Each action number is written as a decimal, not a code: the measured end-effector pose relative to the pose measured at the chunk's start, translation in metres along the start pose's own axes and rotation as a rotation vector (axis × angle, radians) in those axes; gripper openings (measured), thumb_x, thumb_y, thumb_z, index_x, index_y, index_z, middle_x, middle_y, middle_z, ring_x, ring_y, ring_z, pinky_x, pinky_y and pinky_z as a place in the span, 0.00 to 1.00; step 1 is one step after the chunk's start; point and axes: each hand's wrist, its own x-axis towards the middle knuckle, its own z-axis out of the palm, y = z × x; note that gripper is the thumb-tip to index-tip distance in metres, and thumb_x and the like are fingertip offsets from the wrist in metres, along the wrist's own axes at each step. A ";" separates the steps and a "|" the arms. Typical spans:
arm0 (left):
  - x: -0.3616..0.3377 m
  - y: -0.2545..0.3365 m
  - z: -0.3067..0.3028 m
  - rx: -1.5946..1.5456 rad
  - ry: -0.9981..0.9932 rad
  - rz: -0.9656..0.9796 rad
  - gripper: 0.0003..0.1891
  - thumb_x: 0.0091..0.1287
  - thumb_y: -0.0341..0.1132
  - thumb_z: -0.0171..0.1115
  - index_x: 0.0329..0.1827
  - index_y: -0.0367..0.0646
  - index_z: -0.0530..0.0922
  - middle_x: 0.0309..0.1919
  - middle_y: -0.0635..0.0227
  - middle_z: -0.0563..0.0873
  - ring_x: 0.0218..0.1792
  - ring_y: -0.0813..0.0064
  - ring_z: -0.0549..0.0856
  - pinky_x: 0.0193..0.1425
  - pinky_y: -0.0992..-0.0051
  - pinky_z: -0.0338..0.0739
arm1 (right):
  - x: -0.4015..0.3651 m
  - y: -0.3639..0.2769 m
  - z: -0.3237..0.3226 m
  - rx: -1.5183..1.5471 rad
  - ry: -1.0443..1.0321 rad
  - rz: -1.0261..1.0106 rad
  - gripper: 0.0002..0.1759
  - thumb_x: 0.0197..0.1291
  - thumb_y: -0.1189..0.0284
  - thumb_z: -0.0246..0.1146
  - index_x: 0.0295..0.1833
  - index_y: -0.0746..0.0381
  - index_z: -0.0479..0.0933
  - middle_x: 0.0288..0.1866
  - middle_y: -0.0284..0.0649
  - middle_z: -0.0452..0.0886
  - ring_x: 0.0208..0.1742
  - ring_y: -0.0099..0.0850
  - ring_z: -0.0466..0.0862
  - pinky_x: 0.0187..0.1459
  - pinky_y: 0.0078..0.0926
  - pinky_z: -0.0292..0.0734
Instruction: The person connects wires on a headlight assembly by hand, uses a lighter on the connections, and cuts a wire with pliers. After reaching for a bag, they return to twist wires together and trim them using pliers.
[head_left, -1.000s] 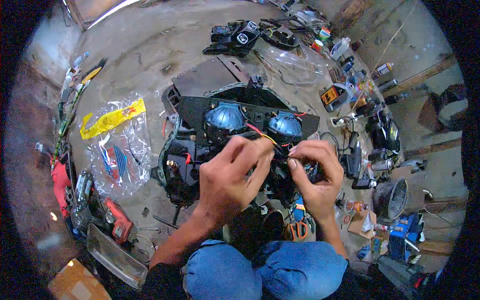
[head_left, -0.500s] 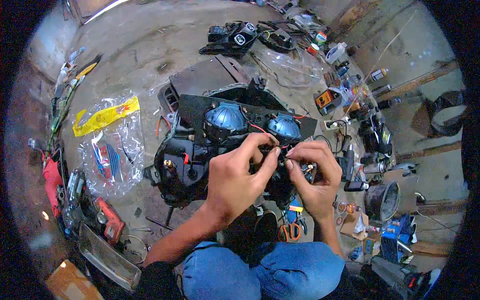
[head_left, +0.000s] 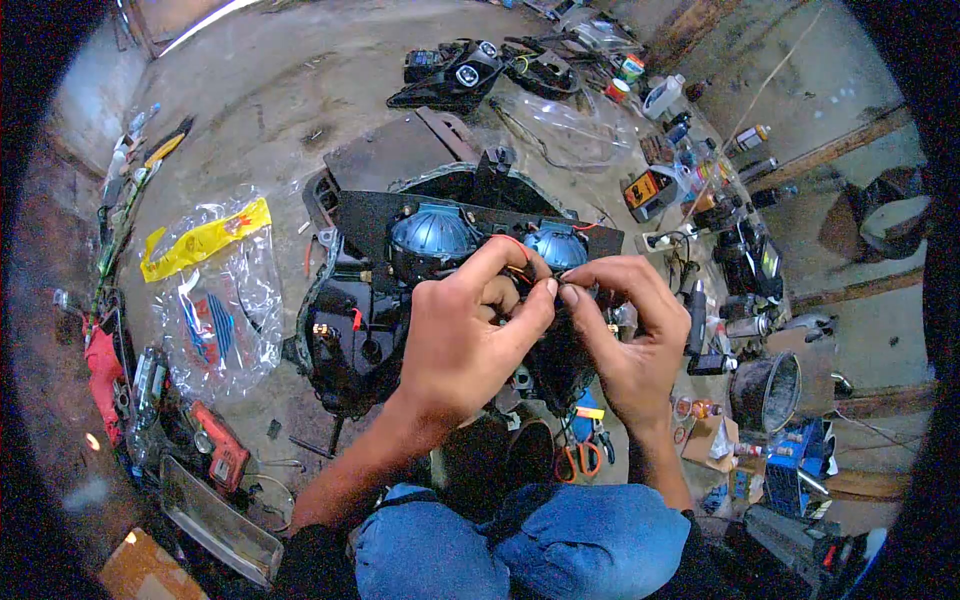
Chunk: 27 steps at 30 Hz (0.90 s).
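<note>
A black headlight housing (head_left: 350, 370) sits before my knees, two blue domed projector lamps (head_left: 435, 232) on its dark plate. A thin red wire (head_left: 513, 242) runs from between the lamps into the fingers of my left hand (head_left: 470, 325), whose thumb and index finger are pinched together. My right hand (head_left: 635, 335) meets it at the fingertips, thumb and index finger also pinched; whatever lies between them is too small and covered to make out. Both hands are above the housing's near right part and hide much of it. A red piece (head_left: 357, 319) shows on the housing's left side.
A clear plastic bag with a yellow header (head_left: 215, 240) lies left on the floor. Orange-handled scissors (head_left: 577, 462) are near my feet. A red power tool (head_left: 218, 445) and a metal tray (head_left: 215, 525) lie lower left. Bottles, a heat-gun-like tool (head_left: 697, 320) and a round can (head_left: 765, 395) line the right.
The view has shifted slightly, so the housing appears a little further left and up. My fingertips have come closer together, still pinched at the wire.
</note>
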 end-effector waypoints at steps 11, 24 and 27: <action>0.004 -0.001 -0.007 0.125 -0.017 0.101 0.05 0.68 0.31 0.70 0.41 0.41 0.83 0.17 0.83 0.74 0.22 0.95 0.66 0.23 0.82 0.56 | 0.002 -0.004 -0.002 -0.025 -0.025 0.031 0.06 0.58 0.76 0.74 0.42 0.63 0.88 0.39 0.40 0.88 0.37 0.30 0.88 0.41 0.25 0.81; 0.006 -0.006 -0.015 0.188 -0.078 0.182 0.05 0.67 0.30 0.71 0.43 0.42 0.84 0.17 0.80 0.73 0.21 0.93 0.67 0.23 0.80 0.58 | 0.004 0.002 -0.007 0.019 -0.099 0.046 0.07 0.57 0.76 0.75 0.42 0.63 0.89 0.39 0.41 0.89 0.39 0.31 0.88 0.43 0.27 0.81; 0.006 -0.002 -0.017 0.209 -0.086 0.195 0.06 0.66 0.30 0.72 0.43 0.42 0.85 0.17 0.78 0.74 0.21 0.92 0.67 0.23 0.79 0.59 | 0.006 -0.003 -0.005 0.005 -0.085 0.058 0.08 0.56 0.76 0.76 0.42 0.64 0.88 0.39 0.40 0.89 0.39 0.31 0.87 0.43 0.27 0.81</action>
